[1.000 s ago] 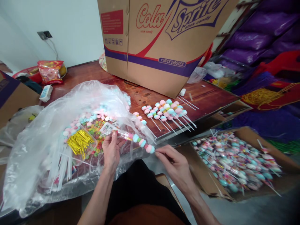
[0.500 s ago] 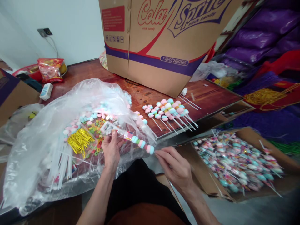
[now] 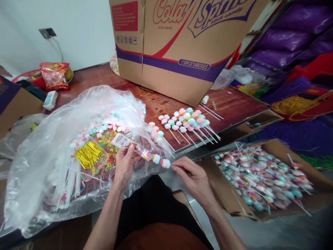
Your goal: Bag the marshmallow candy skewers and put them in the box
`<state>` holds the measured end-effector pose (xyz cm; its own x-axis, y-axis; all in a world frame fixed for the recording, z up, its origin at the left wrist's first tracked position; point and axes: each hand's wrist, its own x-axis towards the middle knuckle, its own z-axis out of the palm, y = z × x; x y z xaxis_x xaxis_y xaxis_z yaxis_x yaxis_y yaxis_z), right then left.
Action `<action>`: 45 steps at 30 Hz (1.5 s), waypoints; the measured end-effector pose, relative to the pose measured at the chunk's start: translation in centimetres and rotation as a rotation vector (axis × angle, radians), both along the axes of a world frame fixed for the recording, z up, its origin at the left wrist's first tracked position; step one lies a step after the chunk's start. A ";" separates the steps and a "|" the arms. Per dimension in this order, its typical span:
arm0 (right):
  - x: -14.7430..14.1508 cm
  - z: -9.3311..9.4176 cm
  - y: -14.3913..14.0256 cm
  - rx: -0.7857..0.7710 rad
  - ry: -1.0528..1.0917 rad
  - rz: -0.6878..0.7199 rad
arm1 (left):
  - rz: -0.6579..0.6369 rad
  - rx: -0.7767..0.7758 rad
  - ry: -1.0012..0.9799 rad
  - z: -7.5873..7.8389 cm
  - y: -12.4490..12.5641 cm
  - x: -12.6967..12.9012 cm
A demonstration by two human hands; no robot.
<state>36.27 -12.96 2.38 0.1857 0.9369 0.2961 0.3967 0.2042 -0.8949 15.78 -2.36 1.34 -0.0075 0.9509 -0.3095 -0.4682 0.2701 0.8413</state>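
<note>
My left hand point(image 3: 126, 161) pinches a printed clear wrapper point(image 3: 139, 149) near its open end. Partly inside that wrapper sits a candy skewer point(image 3: 161, 161) of pink, blue and green pieces. My right hand point(image 3: 191, 173) is closed on the skewer's stick end, just past the last blue piece; the stick itself is mostly hidden by the fingers. Beneath and left of my left hand, a clear plastic sheet point(image 3: 52, 139) holds marshmallow candies point(image 3: 114, 123), coloured candy rings point(image 3: 110, 149), a bundle of gold twist ties point(image 3: 90, 156) and white sticks point(image 3: 70, 182).
Several candy skewers point(image 3: 187, 121) lie on the wooden table point(image 3: 156, 100) before a large carton point(image 3: 177, 48). Below the table edge at right, an open cardboard box point(image 3: 223, 194) holds many wrapped skewers point(image 3: 265, 177). Purple bags point(image 3: 286, 38) are stacked behind.
The candy skewer has slid further into the wrapper, with fewer pieces outside it. My right hand has moved slightly left, towards my left hand.
</note>
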 end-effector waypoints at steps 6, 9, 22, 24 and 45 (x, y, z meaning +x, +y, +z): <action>-0.8 -0.5 0.0 0.005 0.036 -0.053 | -0.021 -0.012 -0.018 0.2 -0.4 0.9; -1.8 -0.8 0.1 -0.002 0.026 -0.065 | -0.046 -0.005 -0.069 0.5 -0.9 1.5; -3.0 -1.4 1.2 0.248 -0.402 -0.048 | -0.211 -0.042 -0.054 0.6 -2.3 2.2; -2.4 -1.4 1.3 0.252 -0.466 -0.029 | -0.221 -0.057 -0.076 0.7 -2.2 2.0; -6.1 -0.6 -0.1 -0.276 0.082 0.038 | -0.263 -0.075 -0.095 0.5 -3.5 1.6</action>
